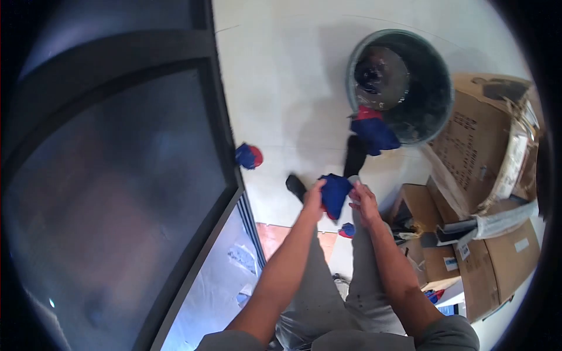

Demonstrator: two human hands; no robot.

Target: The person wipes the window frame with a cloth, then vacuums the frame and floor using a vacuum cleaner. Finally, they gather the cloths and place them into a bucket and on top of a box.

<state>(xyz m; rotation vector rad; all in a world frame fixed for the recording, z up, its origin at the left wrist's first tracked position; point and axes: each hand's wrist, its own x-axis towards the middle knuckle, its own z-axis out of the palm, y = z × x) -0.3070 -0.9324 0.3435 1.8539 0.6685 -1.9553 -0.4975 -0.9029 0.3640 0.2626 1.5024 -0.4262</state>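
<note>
A dark blue cloth (335, 192) with a bit of red at its lower edge is stretched between my hands, above my lap. My left hand (314, 200) grips its left side. At the right corner, my right hand (365, 202) pinches the cloth near the thumb, the other fingers slightly spread. Another blue and red cloth (374, 133) hangs over the near rim of a dark green tub (448, 111). Dark water (383, 76) shows inside the tub.
A bundled blue and red cloth (249, 156) lies by a large dark-framed glass panel (117, 193) at left. A smaller blue and red piece (346, 230) is near my leg. Cardboard boxes (474, 152) are stacked at right. My dark shoe (297, 186) rests on the pale floor (281, 88).
</note>
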